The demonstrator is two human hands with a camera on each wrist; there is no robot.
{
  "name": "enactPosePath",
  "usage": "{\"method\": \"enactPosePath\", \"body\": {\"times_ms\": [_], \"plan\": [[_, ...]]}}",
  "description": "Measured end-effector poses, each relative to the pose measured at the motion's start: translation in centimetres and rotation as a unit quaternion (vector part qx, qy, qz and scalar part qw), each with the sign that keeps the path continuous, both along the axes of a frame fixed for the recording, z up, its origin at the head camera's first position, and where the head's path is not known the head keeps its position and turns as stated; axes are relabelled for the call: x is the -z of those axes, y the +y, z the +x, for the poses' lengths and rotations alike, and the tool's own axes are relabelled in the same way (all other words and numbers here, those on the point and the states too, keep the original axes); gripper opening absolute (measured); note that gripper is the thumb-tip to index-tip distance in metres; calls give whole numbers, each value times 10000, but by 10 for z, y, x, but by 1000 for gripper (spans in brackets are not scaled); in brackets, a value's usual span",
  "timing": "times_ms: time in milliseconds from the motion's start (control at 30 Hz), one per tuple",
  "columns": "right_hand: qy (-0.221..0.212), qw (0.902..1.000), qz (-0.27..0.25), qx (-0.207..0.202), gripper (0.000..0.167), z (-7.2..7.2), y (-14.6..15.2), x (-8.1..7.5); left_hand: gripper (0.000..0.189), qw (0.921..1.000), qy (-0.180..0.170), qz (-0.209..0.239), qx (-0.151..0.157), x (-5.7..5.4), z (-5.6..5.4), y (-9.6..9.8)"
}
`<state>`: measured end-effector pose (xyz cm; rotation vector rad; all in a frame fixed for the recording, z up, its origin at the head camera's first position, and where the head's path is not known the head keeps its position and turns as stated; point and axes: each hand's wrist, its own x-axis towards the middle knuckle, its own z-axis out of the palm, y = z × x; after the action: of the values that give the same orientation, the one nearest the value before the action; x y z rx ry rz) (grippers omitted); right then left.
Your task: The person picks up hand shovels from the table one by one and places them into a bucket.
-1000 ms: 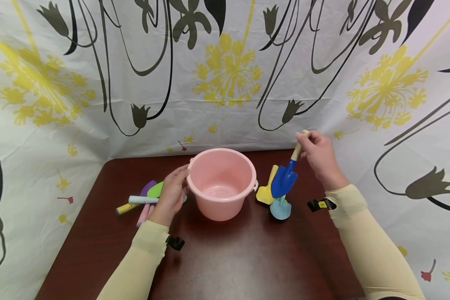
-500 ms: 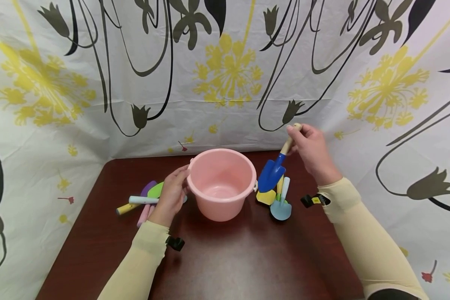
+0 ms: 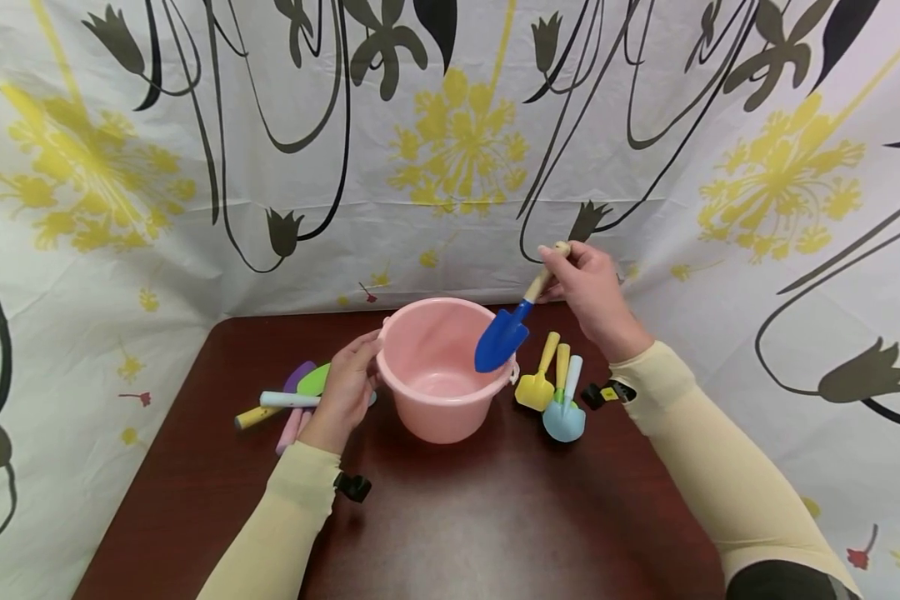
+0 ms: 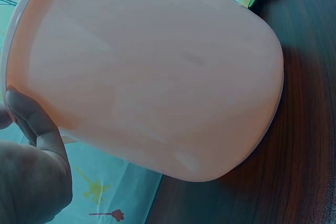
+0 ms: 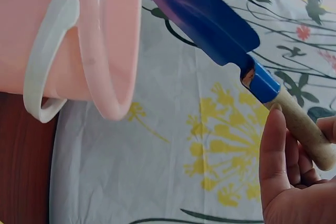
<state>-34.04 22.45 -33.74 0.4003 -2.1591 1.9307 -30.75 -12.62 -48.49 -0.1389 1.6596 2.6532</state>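
My left hand (image 3: 347,385) grips the rim of a pink bucket (image 3: 442,417) on its left side; in the left wrist view the fingers (image 4: 37,116) bend over the rim. The bucket stands upright with nothing seen inside. My right hand (image 3: 594,293) pinches the wooden handle of a blue toy trowel (image 3: 501,340), thumb and fingers round the handle (image 5: 296,116) in the right wrist view. The trowel's blade points down and left, overlapping the bucket's right rim in the head view and above the rim in the right wrist view.
Right of the bucket lie a yellow shovel (image 3: 536,390) and a light blue shovel (image 3: 564,421) beside another yellow handle. Several toy tools, among them a light blue handle (image 3: 288,400), lie left, partly behind my left hand. A patterned curtain (image 3: 450,250) surrounds the dark table (image 3: 450,533).
My right hand has carried the blue trowel left, from above the shovels on the right to the bucket's right rim. The left hand and bucket have stayed in place.
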Motion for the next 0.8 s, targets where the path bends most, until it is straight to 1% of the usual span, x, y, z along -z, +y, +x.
{"method": "enactPosePath", "body": {"times_ms": [100, 267, 433, 567, 800], "plan": [[-45, 9998, 199, -42, 41, -2, -8, 2, 41, 10000, -1, 18, -10, -1, 0, 1], [-260, 9980, 517, -234, 37, -4, -21, 3, 44, 10000, -33, 7, 14, -1, 0, 1], [-565, 9952, 658, -446, 34, -6, -32, 7, 42, 10000, -27, 25, 21, -1, 0, 1], [-791, 9922, 739, -623, 34, -9, -41, 11, 43, 10000, -33, -35, 25, -1, 0, 0], [-1010, 9856, 1133, -749, 33, -12, -54, 17, 44, 10000, -3, -34, 24, -1, 1, 1]]}}
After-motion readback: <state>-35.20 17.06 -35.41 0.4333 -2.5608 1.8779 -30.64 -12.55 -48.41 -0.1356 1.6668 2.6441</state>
